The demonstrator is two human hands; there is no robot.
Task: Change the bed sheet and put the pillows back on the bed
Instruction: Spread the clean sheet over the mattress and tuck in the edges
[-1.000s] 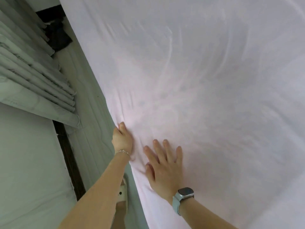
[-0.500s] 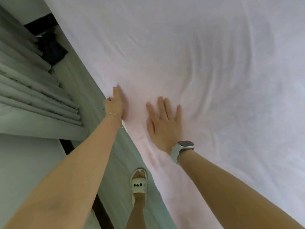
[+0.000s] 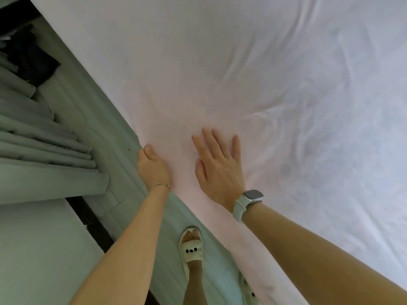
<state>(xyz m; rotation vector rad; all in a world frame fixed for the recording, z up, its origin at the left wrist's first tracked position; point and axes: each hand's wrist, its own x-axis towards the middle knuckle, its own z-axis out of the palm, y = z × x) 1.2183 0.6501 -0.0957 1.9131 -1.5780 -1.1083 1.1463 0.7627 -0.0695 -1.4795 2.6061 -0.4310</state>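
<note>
We see the pale pink cotton bed sheet (image 3: 220,73) spread over the mattress, our right hand (image 3: 220,170) pressing it flat with straight fingers while our left hand (image 3: 153,166) seemingly grips its edge, fingers hidden.

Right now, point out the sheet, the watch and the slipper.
sheet (image 3: 220,62), head view, smooth middle.
watch (image 3: 253,194), head view, its face.
slipper (image 3: 191,249), head view, strap with dots.

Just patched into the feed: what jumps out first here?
A pale sheet fills most of the view, creased around the right hand pressed flat on it. The left hand grips the sheet's edge at the mattress side; a slippered foot stands below.
</note>
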